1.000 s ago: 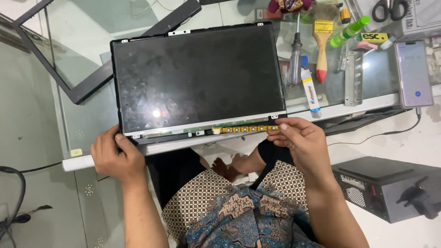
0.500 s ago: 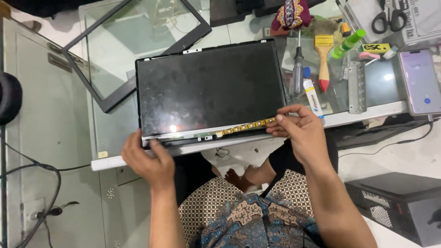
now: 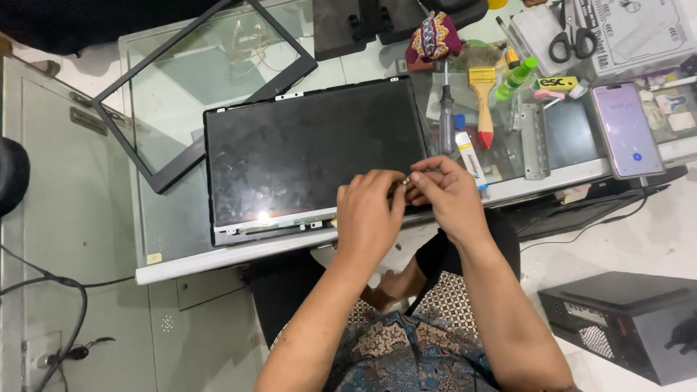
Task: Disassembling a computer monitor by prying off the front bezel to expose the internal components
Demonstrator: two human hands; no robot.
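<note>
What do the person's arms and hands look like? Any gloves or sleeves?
No gloves: the left hand and right hand are bare. No rings or watch show. Both forearms are uncovered, with no sleeves visible. Below them is patterned batik cloth, brown, cream and blue-green.

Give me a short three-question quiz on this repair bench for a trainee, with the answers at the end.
1. True or false: both hands meet at the lower right edge of the bare display panel.
2. Multiple choice: what lies just right of the panel's upper right corner? A) screwdriver B) scissors C) phone
3. Fill in: the empty black bezel frame lies to the panel's upper ____.

Key:
1. True; the left hand and right hand touch there, fingertips together on the strip along that edge.
2. A, the screwdriver; the paintbrush comes next.
3. Left.
</note>
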